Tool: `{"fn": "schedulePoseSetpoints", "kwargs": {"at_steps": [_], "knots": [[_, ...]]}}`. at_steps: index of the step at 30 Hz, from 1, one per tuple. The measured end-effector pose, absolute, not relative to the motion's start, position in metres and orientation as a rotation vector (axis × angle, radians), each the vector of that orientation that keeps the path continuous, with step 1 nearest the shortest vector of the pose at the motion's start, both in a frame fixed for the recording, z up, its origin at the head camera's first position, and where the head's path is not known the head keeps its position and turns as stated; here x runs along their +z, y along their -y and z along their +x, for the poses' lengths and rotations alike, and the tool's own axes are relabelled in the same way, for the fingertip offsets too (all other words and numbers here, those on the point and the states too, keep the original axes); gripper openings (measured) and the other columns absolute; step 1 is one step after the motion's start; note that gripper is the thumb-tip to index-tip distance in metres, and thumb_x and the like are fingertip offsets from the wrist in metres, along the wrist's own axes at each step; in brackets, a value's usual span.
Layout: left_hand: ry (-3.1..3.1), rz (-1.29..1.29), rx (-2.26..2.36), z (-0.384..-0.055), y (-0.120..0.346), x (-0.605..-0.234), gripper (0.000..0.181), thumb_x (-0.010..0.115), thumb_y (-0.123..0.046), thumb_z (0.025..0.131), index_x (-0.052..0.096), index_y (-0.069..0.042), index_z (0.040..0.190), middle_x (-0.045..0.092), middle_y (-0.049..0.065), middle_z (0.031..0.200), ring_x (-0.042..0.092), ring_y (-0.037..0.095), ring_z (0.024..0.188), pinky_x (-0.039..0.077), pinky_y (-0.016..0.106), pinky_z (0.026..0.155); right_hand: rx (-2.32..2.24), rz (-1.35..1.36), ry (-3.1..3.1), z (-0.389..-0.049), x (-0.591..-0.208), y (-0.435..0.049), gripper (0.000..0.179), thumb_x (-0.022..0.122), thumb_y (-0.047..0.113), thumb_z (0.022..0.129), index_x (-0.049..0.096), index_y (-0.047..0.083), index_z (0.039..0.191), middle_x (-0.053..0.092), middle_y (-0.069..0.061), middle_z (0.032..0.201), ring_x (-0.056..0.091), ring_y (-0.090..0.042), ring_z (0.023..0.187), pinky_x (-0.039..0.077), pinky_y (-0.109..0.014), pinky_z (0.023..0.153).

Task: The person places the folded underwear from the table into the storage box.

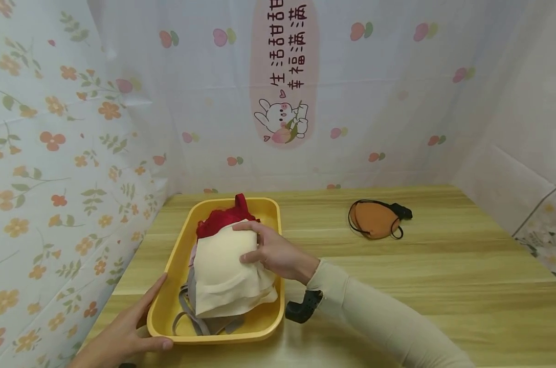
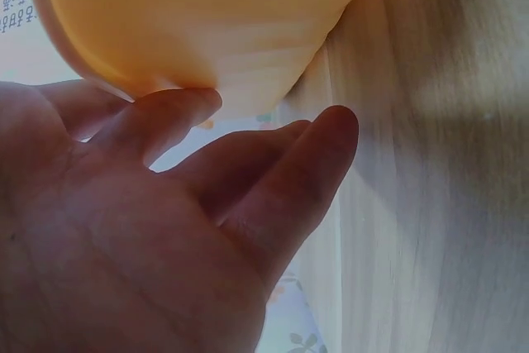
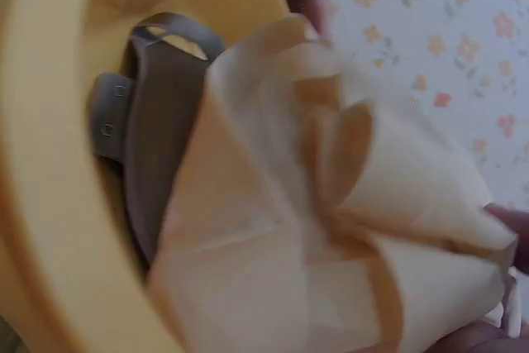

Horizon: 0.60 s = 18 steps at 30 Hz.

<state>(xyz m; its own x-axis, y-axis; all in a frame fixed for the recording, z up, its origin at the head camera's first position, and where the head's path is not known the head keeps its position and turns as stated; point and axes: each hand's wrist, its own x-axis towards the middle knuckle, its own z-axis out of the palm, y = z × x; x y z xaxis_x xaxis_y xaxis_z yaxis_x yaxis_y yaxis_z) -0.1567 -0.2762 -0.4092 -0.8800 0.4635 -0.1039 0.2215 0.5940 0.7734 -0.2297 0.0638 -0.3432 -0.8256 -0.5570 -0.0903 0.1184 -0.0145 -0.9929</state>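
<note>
A yellow plastic basin (image 1: 222, 338) sits on the table. In it lie a red bra (image 1: 220, 223) at the far end and a grey bra (image 3: 165, 121) with hook-and-eye tabs near the front. My right hand (image 1: 278, 253) pinches a folded cream bra (image 1: 224, 263) by its right edge, thumb on top. The cream bra lies over the other garments and hides much of them. At the basin's near left corner rests my left hand (image 1: 123, 329); its extended fingers (image 2: 186, 109) touch the outer wall, and the thumb lies along the front side.
At the back right of the wooden table (image 1: 425, 286) lies a brown-orange rounded pad (image 1: 376, 220) with thin black cords. Floral curtains (image 1: 66, 168) hang at the left, and a printed curtain (image 1: 374, 102) hangs behind the table.
</note>
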Motion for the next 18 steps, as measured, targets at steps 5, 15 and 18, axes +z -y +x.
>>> {"fn": "schedulePoseSetpoints", "kwargs": {"at_steps": [5, 15, 18], "knots": [[-2.529, 0.565, 1.184, -0.157, 0.276, -0.410, 0.110, 0.077, -0.018, 0.089, -0.005, -0.016, 0.163, 0.016, 0.039, 0.160, 0.038, -0.021, 0.120, 0.051, 0.013, 0.087, -1.784, -0.442, -1.961, -0.229, -0.351, -0.051, 0.058, 0.062, -0.009, 0.091, 0.049, 0.013, 0.143, 0.045, -0.013, 0.144, 0.054, -0.026, 0.116, 0.054, -0.046, 0.101], [-2.563, 0.629, 1.211, -0.156, 0.277, -0.414, 0.112, 0.079, -0.014, 0.086, -0.002, -0.018, 0.163, 0.019, 0.040, 0.159, 0.040, -0.019, 0.121, 0.051, 0.014, 0.086, -1.687, -0.418, -2.015, -0.230, -0.352, -0.046, 0.052, 0.067, -0.004, 0.090, 0.053, 0.009, 0.138, 0.051, -0.014, 0.137, 0.055, -0.025, 0.112, 0.054, -0.042, 0.100], [-2.555, 0.623, 1.213, -0.157, 0.277, -0.413, 0.112, 0.079, -0.013, 0.086, -0.002, -0.017, 0.163, 0.017, 0.041, 0.159, 0.040, -0.019, 0.121, 0.051, 0.013, 0.086, -1.529, -0.486, -2.197, -0.229, -0.353, -0.045, 0.052, 0.073, 0.002, 0.088, 0.055, 0.010, 0.137, 0.053, -0.013, 0.135, 0.054, -0.025, 0.114, 0.054, -0.040, 0.099]]}}
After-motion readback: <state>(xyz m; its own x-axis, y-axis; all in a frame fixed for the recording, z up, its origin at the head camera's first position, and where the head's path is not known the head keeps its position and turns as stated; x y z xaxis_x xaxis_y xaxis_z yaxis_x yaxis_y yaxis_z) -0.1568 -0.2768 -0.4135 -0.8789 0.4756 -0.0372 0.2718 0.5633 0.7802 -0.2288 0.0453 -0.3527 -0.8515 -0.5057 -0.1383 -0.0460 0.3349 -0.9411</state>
